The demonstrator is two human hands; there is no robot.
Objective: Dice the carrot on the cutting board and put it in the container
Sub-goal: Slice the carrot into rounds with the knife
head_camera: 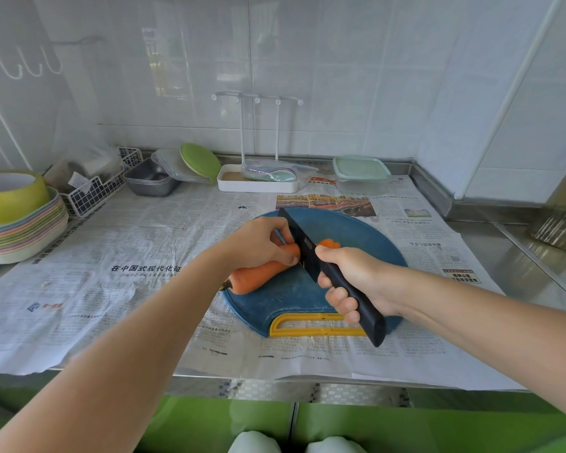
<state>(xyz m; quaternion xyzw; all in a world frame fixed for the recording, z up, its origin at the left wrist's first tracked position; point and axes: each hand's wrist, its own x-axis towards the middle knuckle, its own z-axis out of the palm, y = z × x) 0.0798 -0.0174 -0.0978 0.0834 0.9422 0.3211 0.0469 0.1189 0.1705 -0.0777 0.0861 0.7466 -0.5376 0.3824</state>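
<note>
Right hand (356,279) is gripping the knife (299,235) handle, blade crossing the carrot (258,276), which is lying near-left to far-right on the cutting board (356,230), left hand (262,240) pinching it just left of the blade.

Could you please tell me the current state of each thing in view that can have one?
knife: blade down against the carrot
carrot: mostly whole, lying on the cutting board
carrot piece: cut off, beside the knife
left hand: holds the carrot
right hand: grips the knife
mint-lidded container: closed
</note>
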